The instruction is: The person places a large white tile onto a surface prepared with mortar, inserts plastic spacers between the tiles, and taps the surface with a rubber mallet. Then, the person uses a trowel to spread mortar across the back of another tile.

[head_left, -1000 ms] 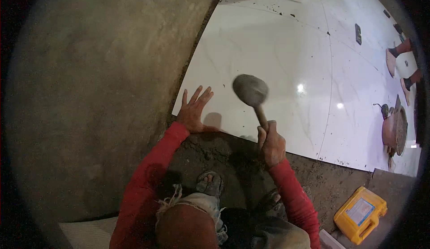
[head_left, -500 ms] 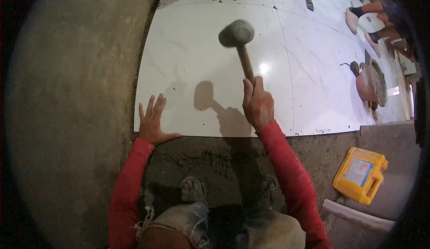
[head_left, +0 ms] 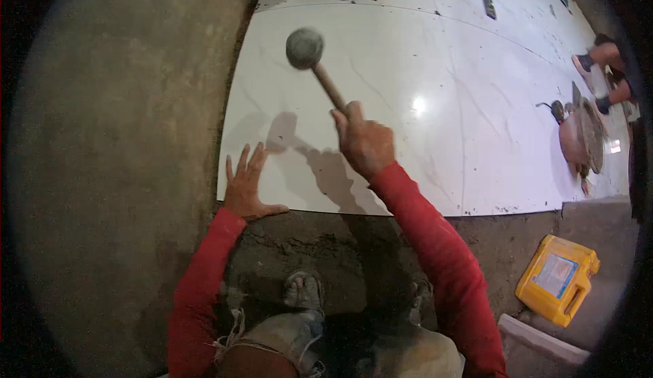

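My right hand [head_left: 367, 143] is closed round the wooden handle of a mallet [head_left: 305, 48] with a dark, rounded head. The mallet is held up over a large white floor tile [head_left: 381, 58] with faint grey veins, and its shadow falls on the tile beside my left hand. Fingers spread, my left hand [head_left: 246, 186] lies flat on the tile's near left corner, with the thumb along the front edge. A thin joint line divides this tile from the ones farther back.
Bare wall [head_left: 129, 119] runs along the left. Rough mortar [head_left: 299, 235] lies before the tile, around my feet. A yellow jerrycan [head_left: 556, 279] stands at the right, near a pale strip [head_left: 544, 340]. Farther right are a mortar basin [head_left: 578, 140] and another person's legs [head_left: 615, 79].
The mallet and my right hand have swung to the left, over the tile's left part. My left hand stays on the corner. The view has shifted slightly.
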`<state>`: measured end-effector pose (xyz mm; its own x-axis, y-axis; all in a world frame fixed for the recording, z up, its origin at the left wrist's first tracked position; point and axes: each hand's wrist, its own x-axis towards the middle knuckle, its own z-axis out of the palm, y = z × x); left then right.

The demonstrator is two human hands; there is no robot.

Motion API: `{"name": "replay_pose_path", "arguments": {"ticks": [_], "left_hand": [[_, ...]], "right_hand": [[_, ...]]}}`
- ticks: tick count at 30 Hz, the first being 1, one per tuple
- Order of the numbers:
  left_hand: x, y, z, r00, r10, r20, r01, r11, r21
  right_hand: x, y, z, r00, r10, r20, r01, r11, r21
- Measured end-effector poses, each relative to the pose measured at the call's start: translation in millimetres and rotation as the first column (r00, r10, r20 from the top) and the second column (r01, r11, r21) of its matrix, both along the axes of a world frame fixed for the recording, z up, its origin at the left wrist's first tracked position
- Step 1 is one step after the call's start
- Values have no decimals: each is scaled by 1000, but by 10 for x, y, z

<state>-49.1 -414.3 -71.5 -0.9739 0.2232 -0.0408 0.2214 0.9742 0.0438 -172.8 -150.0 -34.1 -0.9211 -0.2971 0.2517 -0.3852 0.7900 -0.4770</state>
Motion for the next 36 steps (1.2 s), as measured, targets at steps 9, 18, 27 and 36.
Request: {"name": "replay_pose_path", "arguments": {"ticks": [9, 18, 27, 36], "left_hand": [[-1154, 457, -153, 992, 112, -66, -110, 993, 29], [-1896, 850, -292, 972, 169, -161, -170, 985, 5], [-1936, 989, -291, 985, 123, -120, -128, 991, -28], [-2547, 1543, -390, 976, 149, -161, -151, 989, -2]], "right_hand": [[-304, 137, 152, 983, -169, -76, 168, 985, -30], [-469, 622, -53, 949, -312, -50, 310, 949, -57], [-470, 1080, -287, 940, -338, -51, 339, 940, 24], [-729, 1515, -253, 927, -286, 244, 235, 948, 216]]}}
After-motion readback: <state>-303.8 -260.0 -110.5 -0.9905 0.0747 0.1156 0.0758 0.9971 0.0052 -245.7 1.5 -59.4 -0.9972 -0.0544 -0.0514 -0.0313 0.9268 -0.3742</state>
